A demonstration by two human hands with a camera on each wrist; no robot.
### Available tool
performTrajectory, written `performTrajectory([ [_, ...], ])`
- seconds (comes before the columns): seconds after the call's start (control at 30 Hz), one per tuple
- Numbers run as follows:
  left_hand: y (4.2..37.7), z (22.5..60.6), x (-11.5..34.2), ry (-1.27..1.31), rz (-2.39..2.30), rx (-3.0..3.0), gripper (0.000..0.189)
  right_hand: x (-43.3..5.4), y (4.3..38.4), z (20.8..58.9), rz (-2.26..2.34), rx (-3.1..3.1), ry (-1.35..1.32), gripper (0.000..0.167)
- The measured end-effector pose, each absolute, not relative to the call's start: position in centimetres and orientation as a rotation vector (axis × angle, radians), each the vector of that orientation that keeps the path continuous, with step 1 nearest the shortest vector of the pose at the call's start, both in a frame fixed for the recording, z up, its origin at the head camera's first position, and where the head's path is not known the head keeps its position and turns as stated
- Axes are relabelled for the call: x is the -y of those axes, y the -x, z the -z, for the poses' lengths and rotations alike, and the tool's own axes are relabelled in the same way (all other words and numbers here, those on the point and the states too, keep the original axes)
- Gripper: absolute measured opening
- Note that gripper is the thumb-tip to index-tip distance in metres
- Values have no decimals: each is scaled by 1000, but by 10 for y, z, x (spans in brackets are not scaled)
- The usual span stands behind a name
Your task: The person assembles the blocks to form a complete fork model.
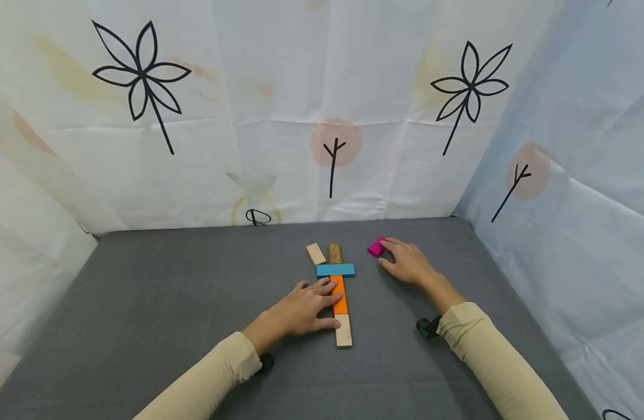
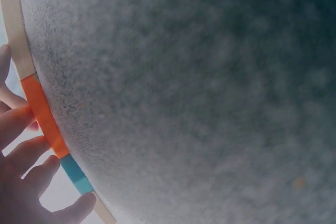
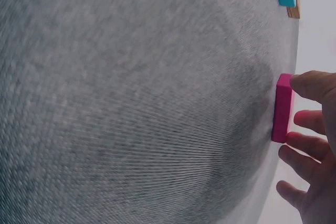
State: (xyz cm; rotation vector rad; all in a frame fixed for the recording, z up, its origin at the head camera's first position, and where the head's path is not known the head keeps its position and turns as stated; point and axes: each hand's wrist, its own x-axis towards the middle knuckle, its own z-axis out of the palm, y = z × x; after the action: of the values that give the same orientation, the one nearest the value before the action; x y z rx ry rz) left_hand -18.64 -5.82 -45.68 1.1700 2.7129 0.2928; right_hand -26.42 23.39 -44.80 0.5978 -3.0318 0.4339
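In the head view, my left hand (image 1: 308,309) rests over a row of flat blocks, its fingers spread. Its fingertips touch the orange block (image 1: 340,294), and its thumb lies on the pale wooden block (image 1: 343,332) at the near end. A blue block (image 1: 335,270) lies crosswise at the orange one's far end. Beyond it lies a brown wooden block (image 1: 335,252), with another pale block (image 1: 315,254) slanted beside it. To the right, my right hand (image 1: 408,263) pinches a pink block (image 3: 283,108) end to end between thumb and fingers, low at the table surface.
A dark grey cloth covers the table (image 1: 196,326). White fabric (image 1: 280,116) printed with leaves and small trees hangs behind it and along both sides. Dark wrist straps (image 1: 429,328) show below the rolled beige sleeves (image 1: 490,356).
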Motion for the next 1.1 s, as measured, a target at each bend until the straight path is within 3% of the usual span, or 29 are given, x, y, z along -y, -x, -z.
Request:
performTrajectory([
  [0.53,187,457,59,-1143,-279,-2702,66,-228,267,450,-628,2962,-721,46],
  [1.1,188,457,58,-1156,-266,-2710,66,-205,260,448,-540,2986,-839,46],
])
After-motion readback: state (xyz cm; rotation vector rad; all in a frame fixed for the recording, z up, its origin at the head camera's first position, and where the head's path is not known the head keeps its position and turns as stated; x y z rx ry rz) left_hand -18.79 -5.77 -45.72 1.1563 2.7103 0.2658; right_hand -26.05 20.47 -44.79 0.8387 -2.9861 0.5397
